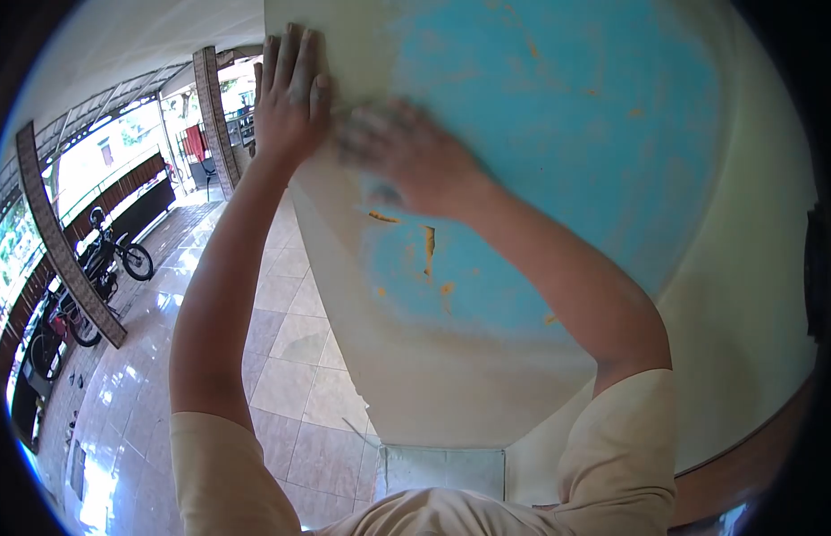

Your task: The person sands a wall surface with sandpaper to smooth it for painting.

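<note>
My left hand (293,98) lies against the left edge of the wall (362,384), fingers stretched upward, with nothing seen in it. My right hand (411,156) is just to its right, at the border between the pale wall surface and a large blue patch (576,188). Motion smears its fingers, so whether something is under or in them cannot be made out. Below the right hand, the blue patch has orange-brown chipped spots, among them a long upright gouge (429,253) and a short slanted one (383,217).
A pale box-like object (442,472) stands at the wall's foot. Shiny floor tiles (290,384) stretch to the left. Beyond are tiled pillars (67,241), a parked motorcycle (112,250), a bicycle (49,339) and a fence. A dark object (813,272) is at the far right.
</note>
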`<state>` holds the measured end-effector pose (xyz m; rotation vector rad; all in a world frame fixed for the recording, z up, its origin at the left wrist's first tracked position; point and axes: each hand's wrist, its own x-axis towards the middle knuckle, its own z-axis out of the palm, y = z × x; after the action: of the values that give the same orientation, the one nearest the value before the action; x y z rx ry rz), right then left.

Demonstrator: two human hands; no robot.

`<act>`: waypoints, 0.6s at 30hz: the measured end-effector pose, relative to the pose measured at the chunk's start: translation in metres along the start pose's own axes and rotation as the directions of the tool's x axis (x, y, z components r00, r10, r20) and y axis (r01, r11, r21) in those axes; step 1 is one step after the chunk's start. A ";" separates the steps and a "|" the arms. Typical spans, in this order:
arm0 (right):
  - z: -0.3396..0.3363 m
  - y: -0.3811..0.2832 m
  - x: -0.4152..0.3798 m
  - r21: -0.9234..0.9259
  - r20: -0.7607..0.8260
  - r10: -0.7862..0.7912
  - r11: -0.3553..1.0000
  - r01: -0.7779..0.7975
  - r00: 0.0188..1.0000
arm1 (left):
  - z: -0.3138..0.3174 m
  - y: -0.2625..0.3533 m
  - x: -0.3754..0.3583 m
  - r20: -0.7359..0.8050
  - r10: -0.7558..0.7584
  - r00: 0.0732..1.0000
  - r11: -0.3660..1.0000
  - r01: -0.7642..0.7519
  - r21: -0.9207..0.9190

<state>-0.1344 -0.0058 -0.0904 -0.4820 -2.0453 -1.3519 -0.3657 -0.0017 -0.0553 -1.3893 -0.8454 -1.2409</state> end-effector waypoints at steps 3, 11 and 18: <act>-0.004 0.010 0.001 0.196 0.004 -0.268 0.945 0.262 0.963 | -0.010 0.001 -0.019 0.082 0.034 0.996 0.998 -0.038 0.049; -0.007 0.024 0.007 -0.051 -0.190 -0.039 0.998 0.030 0.981 | -0.015 0.008 -0.034 0.153 -0.018 0.988 0.998 0.009 0.060; -0.022 0.067 -0.018 -0.012 -0.179 -0.227 0.973 0.229 0.957 | -0.022 0.066 -0.118 0.388 0.165 0.907 0.986 -0.155 -0.056</act>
<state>-0.0740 0.0019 -0.0511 -0.1154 -2.0021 -1.4613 -0.3337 -0.0216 -0.1867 -1.7234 -0.9658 -0.8595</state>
